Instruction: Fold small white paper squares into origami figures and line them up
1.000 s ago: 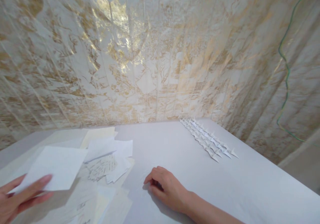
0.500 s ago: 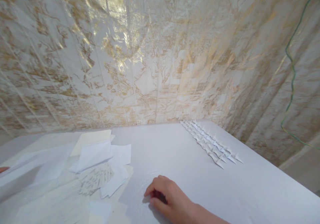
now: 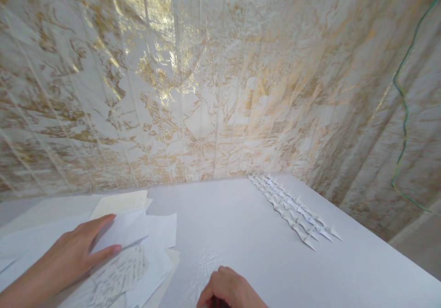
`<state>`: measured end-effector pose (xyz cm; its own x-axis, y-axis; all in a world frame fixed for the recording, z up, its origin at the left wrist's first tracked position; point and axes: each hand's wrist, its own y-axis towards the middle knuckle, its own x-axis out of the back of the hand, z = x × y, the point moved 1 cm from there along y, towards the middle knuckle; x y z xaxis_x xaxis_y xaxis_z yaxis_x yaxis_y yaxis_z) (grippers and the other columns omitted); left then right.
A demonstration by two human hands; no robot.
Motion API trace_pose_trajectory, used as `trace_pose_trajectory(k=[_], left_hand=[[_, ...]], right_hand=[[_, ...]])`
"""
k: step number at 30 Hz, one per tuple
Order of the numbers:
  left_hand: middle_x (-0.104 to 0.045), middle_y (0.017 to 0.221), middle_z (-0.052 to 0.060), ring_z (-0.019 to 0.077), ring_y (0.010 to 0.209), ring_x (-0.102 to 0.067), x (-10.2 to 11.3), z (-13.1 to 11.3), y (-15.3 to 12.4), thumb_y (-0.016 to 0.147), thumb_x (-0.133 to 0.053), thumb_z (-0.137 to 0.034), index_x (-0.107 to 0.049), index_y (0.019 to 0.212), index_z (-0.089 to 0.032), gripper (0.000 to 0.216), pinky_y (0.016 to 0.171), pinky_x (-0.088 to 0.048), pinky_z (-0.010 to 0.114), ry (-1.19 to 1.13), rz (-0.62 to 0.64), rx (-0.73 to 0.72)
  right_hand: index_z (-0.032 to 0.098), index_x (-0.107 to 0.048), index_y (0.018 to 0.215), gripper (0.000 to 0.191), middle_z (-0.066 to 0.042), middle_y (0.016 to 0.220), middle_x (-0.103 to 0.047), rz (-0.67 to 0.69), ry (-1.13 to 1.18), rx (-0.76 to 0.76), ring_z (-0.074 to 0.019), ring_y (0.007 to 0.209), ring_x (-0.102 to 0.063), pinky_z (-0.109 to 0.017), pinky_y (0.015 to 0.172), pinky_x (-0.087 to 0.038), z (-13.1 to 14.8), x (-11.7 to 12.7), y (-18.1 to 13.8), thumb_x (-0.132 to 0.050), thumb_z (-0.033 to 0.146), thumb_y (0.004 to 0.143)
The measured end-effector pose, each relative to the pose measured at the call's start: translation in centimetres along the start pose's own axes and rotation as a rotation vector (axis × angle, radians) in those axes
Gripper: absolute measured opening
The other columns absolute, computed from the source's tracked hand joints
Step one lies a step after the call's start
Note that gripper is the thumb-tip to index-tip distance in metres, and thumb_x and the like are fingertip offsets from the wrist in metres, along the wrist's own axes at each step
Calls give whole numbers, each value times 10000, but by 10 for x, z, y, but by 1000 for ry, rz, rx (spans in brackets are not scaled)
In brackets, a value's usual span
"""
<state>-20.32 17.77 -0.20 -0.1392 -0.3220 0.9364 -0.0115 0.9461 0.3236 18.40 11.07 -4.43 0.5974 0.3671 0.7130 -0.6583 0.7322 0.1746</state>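
My left hand [image 3: 77, 249] reaches in from the lower left over a spread of loose papers, its thumb and fingers apart. Between the thumb and forefinger lies a folded white paper [image 3: 130, 227]. Just below the thumb is a paper piece with dark handwriting [image 3: 119, 269], partly covered by the hand. Beside it sits a plain white sheet [image 3: 156, 262]. My right hand [image 3: 230, 289] rests at the bottom edge of the view on the white table [image 3: 220, 216], fingers curled loosely inward. No object shows in it, and its fingertips are partly cut off by the frame.
At the back right, several rows of small pointed folded-paper pieces [image 3: 292, 211] run along the table. A cream paper [image 3: 126, 201] lies at the back of the pile. Gold-patterned white sheeting [image 3: 206, 92] covers the wall behind, and a green cord [image 3: 404, 110] hangs at right.
My left hand has come from the far left edge onto the papers, fingers spread. My right hand now sits lower in view, still curled. The view has tilted up slightly.
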Motion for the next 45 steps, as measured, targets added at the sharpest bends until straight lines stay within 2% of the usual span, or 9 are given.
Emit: trace_pose_trajectory(k=[7,13,19,27,32,37,41,43,45], left_hand=[[-639,1328,250,398,1205,-592,-4,8,12,842,-411,-408,-524,1315,10,642,1014,-436,468,182,83,-107],[-615,1275,220,386,1159,-552,7,0,12,942,-287,-350,-587,1303,-8,581,994,-418,455,263,10,-125],[-626,1310,224,369,1180,-576,7,0,5,961,-281,-320,-626,1258,-28,541,962,-440,455,200,59,-91],[-628,1380,168,331,1256,-561,7,3,7,985,-301,-325,-592,1311,-48,517,999,-447,417,147,113,-55],[-671,1292,102,318,1204,-592,13,-7,7,1032,-94,-322,-622,1273,-75,631,968,-461,447,164,71,31],[-703,1173,91,325,1150,-634,31,-12,7,1017,-194,-329,-661,1210,-94,557,931,-515,433,157,18,47],[-653,1372,120,304,1288,-574,34,-40,-8,996,-274,-332,-656,1260,-93,523,1077,-449,429,53,51,-111],[-663,1397,37,219,1286,-597,28,-60,-26,946,-423,-441,-657,1303,-223,479,1082,-450,292,-26,125,-256],[-641,1436,2,240,1331,-571,18,-72,-46,873,-527,-484,-681,1278,-323,461,1103,-452,326,-75,164,-338]], right_hand=[[239,-738,899,63,10,765,-715,80,-115,23,-152,731,-602,-251,819,-446,-2,-3,6,-676,233,908],[217,-734,968,150,-24,851,-747,47,-121,58,-165,802,-646,-259,852,-458,8,4,1,-611,179,891],[194,-725,1005,242,-47,963,-762,41,-97,54,-185,903,-656,-261,885,-453,11,7,1,-607,115,809],[191,-719,962,304,-39,871,-717,23,-126,93,-183,848,-628,-272,864,-447,18,11,1,-564,75,727],[197,-719,958,327,-43,886,-716,11,-135,82,-188,854,-626,-282,866,-448,21,11,2,-554,69,707],[205,-722,962,332,-44,887,-720,24,-158,79,-192,851,-627,-288,853,-452,17,9,5,-553,76,708],[191,-726,970,309,-46,879,-721,50,-160,88,-193,854,-628,-286,859,-449,14,8,6,-588,79,718],[187,-726,973,297,-48,880,-719,55,-155,88,-192,856,-626,-283,858,-447,15,9,6,-594,80,729],[188,-724,980,303,-46,887,-718,48,-146,85,-189,856,-622,-284,865,-444,17,10,5,-586,74,737]])
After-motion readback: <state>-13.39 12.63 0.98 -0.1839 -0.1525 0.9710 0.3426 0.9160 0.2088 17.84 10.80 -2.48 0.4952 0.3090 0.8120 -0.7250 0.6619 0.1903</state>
